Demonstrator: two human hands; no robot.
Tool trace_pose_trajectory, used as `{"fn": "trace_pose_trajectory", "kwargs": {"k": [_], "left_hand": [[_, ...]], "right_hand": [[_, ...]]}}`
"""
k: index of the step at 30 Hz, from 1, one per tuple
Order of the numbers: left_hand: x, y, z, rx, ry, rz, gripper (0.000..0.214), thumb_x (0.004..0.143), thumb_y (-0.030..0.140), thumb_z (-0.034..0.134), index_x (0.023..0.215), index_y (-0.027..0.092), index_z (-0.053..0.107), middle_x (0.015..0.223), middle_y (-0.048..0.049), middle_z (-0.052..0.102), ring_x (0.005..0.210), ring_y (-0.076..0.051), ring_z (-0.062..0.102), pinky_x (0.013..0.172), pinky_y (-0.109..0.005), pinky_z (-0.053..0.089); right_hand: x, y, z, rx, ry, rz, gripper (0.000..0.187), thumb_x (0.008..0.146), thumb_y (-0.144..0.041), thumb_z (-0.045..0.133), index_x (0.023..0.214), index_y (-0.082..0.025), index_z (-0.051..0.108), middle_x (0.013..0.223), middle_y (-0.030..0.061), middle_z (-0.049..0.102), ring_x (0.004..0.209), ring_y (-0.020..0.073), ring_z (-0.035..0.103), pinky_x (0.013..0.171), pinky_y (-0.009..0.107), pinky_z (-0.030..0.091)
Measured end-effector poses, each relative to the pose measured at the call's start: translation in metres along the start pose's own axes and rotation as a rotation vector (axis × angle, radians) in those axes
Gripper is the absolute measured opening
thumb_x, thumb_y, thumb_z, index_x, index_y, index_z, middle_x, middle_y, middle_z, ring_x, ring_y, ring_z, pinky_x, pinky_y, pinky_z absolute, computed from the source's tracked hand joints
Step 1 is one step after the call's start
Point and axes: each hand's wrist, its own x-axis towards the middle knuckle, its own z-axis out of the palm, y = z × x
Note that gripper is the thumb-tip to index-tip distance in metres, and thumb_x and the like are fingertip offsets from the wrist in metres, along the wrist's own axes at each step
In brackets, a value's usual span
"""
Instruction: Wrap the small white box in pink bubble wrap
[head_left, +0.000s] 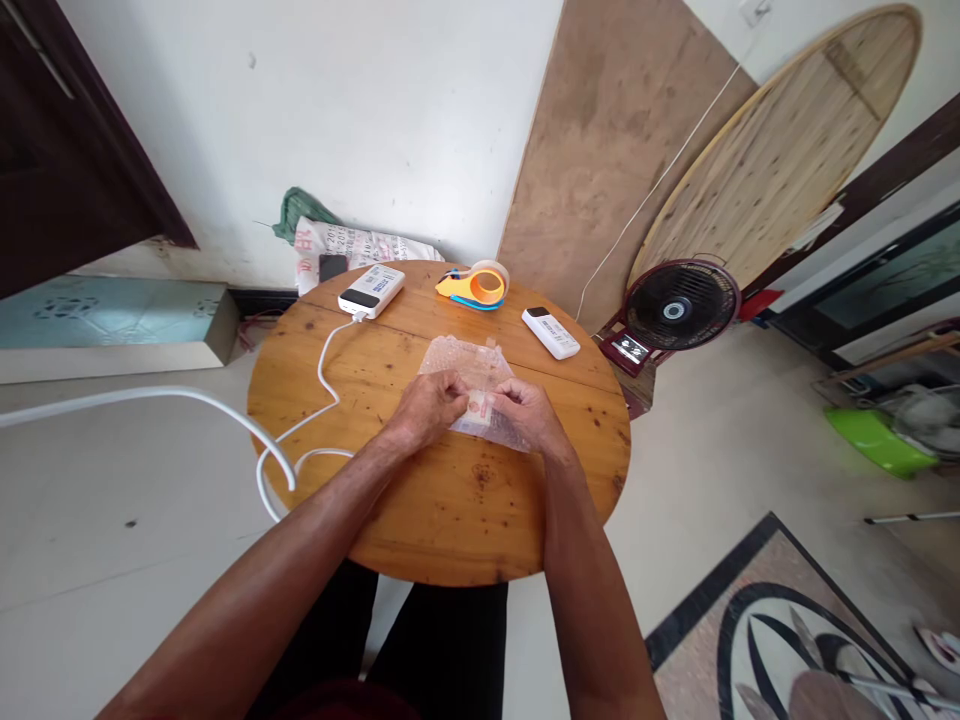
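Observation:
A sheet of clear bubble wrap [442,352] lies on the round wooden table [442,520], close to its middle. Through it, between my hands, shows a small pale item with red print [478,407]; its kind I cannot make out. My left hand [427,410] is closed, thumb and fingers pinching the wrap at the item's left side. On the other side my right hand [531,408] pinches the wrap the same way. The fingers partly cover the item. A small piece of tape [491,342] seems to stick up at the wrap's far edge.
Behind the wrap stand a yellow tape dispenser [472,287], a white power bank [373,291] with a white cable [322,365], and a second white power bank [551,332]. A dark fan [679,308] is right of the table. A white tube [165,393] arches in from the left.

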Motion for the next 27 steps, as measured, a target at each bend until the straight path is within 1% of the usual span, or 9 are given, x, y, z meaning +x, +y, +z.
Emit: {"fn": "trace_pose_trajectory", "kwargs": {"k": [4,7,11,13,16,18,20,22,27], "left_hand": [[0.001,-0.004,0.002,-0.039,0.013,0.012,0.015,0.072,0.029,0.056,0.072,0.017,0.064,0.078,-0.0016,0.07,0.068,-0.013,0.059,0.063,-0.022,0.045],[0.001,-0.005,0.002,-0.038,0.019,0.018,0.014,0.072,0.029,0.056,0.072,0.017,0.064,0.075,-0.0009,0.069,0.065,-0.012,0.058,0.06,-0.021,0.043],[0.001,-0.003,0.002,-0.02,0.017,-0.007,0.014,0.072,0.028,0.056,0.071,0.017,0.064,0.069,0.0001,0.066,0.061,-0.011,0.054,0.055,-0.02,0.04],[0.001,-0.002,0.001,-0.02,0.015,-0.009,0.014,0.072,0.028,0.056,0.071,0.017,0.063,0.069,0.0003,0.066,0.061,-0.011,0.054,0.055,-0.02,0.04],[0.0,0.0,0.0,-0.028,0.005,0.001,0.013,0.072,0.027,0.055,0.072,0.017,0.063,0.071,0.0001,0.066,0.063,-0.012,0.055,0.059,-0.021,0.041],[0.0,0.0,-0.001,-0.021,0.003,-0.003,0.013,0.072,0.027,0.055,0.072,0.016,0.064,0.072,-0.0003,0.066,0.064,-0.012,0.056,0.06,-0.022,0.042],[0.0,0.001,-0.001,-0.012,0.003,-0.009,0.014,0.072,0.027,0.055,0.073,0.016,0.064,0.072,-0.0007,0.067,0.066,-0.013,0.056,0.061,-0.022,0.042],[0.0,0.0,-0.001,-0.012,0.0,-0.005,0.014,0.072,0.027,0.055,0.074,0.016,0.064,0.073,-0.0009,0.067,0.066,-0.013,0.057,0.061,-0.022,0.042],[0.001,-0.002,0.001,-0.045,-0.005,0.027,0.013,0.072,0.026,0.055,0.073,0.016,0.063,0.073,-0.0005,0.066,0.066,-0.012,0.056,0.061,-0.021,0.042]], "right_hand": [[-0.006,-0.007,-0.012,0.054,-0.103,0.037,0.034,0.073,-0.046,0.068,0.095,-0.02,0.062,0.087,-0.0004,0.065,0.077,0.0151,0.057,0.069,0.026,0.043],[-0.012,-0.014,-0.021,0.125,-0.145,0.037,0.044,0.074,-0.047,0.068,0.11,-0.023,0.059,0.102,0.0032,0.067,0.094,0.0198,0.06,0.084,0.032,0.045],[-0.016,-0.017,-0.027,0.276,-0.034,-0.088,0.044,0.078,-0.051,0.063,0.112,-0.023,0.059,0.112,0.0075,0.066,0.106,0.024,0.06,0.094,0.038,0.043],[-0.015,-0.015,-0.027,0.312,-0.014,-0.111,0.045,0.079,-0.053,0.061,0.113,-0.024,0.058,0.116,0.0082,0.064,0.109,0.0245,0.059,0.096,0.039,0.043],[-0.012,-0.009,-0.024,0.193,-0.095,-0.028,0.05,0.071,-0.047,0.071,0.113,-0.023,0.059,0.114,0.007,0.064,0.108,0.0233,0.058,0.094,0.037,0.044],[-0.009,-0.004,-0.021,0.086,-0.122,0.037,0.049,0.066,-0.041,0.076,0.108,-0.022,0.062,0.107,0.0051,0.066,0.1,0.0212,0.059,0.086,0.033,0.046],[-0.006,0.001,-0.017,0.04,-0.119,0.077,0.038,0.067,-0.041,0.074,0.097,-0.019,0.065,0.093,0.0026,0.067,0.083,0.0174,0.06,0.072,0.028,0.046],[-0.004,0.003,-0.013,0.035,-0.107,0.08,0.029,0.07,-0.042,0.07,0.086,-0.017,0.065,0.077,-0.0002,0.063,0.067,0.013,0.055,0.061,0.025,0.041],[-0.002,0.003,-0.008,0.01,-0.038,0.065,0.023,0.07,-0.038,0.067,0.071,-0.016,0.062,0.064,-0.0029,0.057,0.057,0.0097,0.047,0.054,0.022,0.035]]}}
